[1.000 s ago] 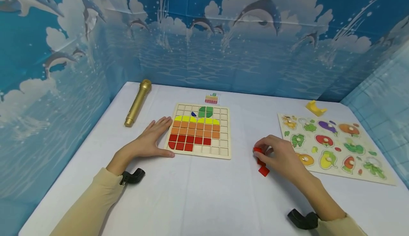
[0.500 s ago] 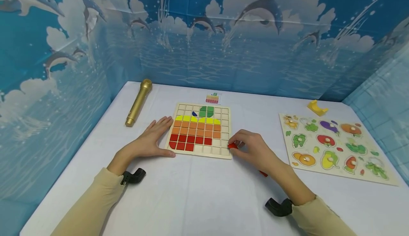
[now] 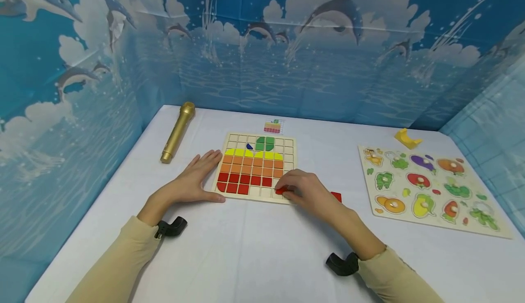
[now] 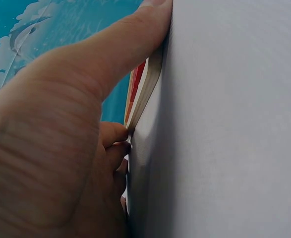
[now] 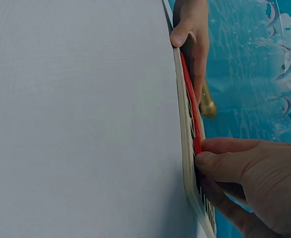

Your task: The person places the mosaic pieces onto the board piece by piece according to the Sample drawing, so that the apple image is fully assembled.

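A wooden grid board (image 3: 289,150) lies flat on the table, filled with rows of yellow, orange and red tiles plus green and blue pieces near its top. Between thumb and fingers my right hand (image 3: 313,196) pinches a red tile (image 5: 198,145) over the board's lower right cells. My left hand (image 3: 189,182) rests with spread, straight fingers along the board's left edge, its thumb (image 4: 135,37) by the lower left corner. Beyond my right hand a loose red tile (image 3: 337,196) shows on the tablecloth; the arm hides the area beside it.
A small pattern card (image 3: 273,126) sits behind the board. At the left lies a gold microphone (image 3: 177,132). To the right are a vegetable peg puzzle (image 3: 393,191) and a yellow curved piece (image 3: 408,139). Printed dolphin curtains close off the back and sides.
My right hand has moved left from the loose red tiles to the board, carrying a red tile. The left hand has stayed in place.
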{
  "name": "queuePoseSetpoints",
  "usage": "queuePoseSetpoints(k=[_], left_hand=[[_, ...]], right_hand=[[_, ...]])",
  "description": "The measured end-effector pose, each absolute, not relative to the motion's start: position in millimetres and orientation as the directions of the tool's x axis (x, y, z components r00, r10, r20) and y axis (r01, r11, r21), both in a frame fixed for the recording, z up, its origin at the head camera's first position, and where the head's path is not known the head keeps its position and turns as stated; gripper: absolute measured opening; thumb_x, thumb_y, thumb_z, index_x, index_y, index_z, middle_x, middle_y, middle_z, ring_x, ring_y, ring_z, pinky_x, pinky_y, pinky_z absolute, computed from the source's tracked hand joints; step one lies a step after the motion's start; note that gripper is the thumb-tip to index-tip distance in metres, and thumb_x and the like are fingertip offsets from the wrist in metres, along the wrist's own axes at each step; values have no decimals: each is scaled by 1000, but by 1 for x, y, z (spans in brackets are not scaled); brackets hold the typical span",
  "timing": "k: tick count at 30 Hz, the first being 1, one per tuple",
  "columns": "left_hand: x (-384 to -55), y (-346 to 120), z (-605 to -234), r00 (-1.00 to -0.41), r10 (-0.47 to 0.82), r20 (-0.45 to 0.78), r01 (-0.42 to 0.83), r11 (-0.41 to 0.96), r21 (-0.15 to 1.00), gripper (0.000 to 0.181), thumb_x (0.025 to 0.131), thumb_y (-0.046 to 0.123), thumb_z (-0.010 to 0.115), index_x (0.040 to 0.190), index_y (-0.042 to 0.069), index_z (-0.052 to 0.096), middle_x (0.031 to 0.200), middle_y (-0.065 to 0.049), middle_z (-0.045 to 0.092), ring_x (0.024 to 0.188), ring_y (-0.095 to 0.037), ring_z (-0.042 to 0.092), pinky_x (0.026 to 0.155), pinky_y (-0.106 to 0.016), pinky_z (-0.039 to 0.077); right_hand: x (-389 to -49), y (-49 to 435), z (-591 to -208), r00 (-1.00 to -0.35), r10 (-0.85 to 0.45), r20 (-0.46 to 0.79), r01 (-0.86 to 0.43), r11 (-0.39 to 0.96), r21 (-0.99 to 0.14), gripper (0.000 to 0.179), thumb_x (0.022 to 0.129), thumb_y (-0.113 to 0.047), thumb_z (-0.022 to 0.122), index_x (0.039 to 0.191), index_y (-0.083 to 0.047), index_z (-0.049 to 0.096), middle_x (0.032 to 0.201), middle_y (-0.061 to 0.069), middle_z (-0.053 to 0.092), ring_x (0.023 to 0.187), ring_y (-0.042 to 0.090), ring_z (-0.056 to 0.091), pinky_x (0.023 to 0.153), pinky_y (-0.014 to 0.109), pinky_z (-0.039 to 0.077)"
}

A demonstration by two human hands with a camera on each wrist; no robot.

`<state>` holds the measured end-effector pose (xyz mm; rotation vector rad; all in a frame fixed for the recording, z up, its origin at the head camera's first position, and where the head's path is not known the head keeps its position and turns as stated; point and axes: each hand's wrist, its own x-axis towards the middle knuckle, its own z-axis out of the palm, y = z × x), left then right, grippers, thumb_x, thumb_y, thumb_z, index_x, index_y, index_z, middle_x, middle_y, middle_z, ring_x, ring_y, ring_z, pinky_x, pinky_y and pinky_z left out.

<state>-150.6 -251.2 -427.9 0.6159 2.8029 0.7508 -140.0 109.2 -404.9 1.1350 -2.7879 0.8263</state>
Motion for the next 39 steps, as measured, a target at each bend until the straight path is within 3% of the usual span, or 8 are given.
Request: queuePoseSetpoints(k=[6, 22, 33, 39], left_hand=[[-151, -252, -428, -899, 435, -58, 347, 787, 511, 128, 76, 61, 88, 169, 6, 18, 178, -13, 14, 166, -32, 4, 134, -56, -1], [-151, -251, -428, -899, 435, -56, 349, 787, 509, 128, 77, 61, 88, 169, 5, 19, 177, -14, 14, 165, -33, 5, 134, -57, 0], [-152, -251, -430, -898, 436, -61, 349, 790, 504, 129, 76, 62, 87, 169, 6, 17, 178, -13, 13, 166, -31, 4, 134, -56, -1], [-152, -251, -428, -896, 442, -46, 358, 779, 515, 128, 77, 61, 88, 169, 5, 19, 177, -14, 14, 165, -33, 5, 134, -57, 0]], right_hand=[[-137, 104, -405, -733, -652, 195, -648, 582, -491, 28, 91, -3, 81, 117, -14, 79, 117, -3, 76, 113, 18, 67, 102, 43, 60], [-132, 103, -406, -724, -646, 242, -668, 568, -482, 25, 90, -3, 82, 113, -14, 82, 113, -5, 80, 109, 15, 72, 98, 41, 62], [-129, 104, -405, -749, -618, 240, -649, 610, -454, 28, 89, -9, 86, 116, -12, 80, 110, -3, 78, 103, 14, 69, 94, 37, 63], [-130, 122, -400, -790, -566, 234, -596, 622, -508, 26, 90, -8, 84, 115, -13, 80, 112, -2, 77, 102, 15, 70, 92, 39, 63]])
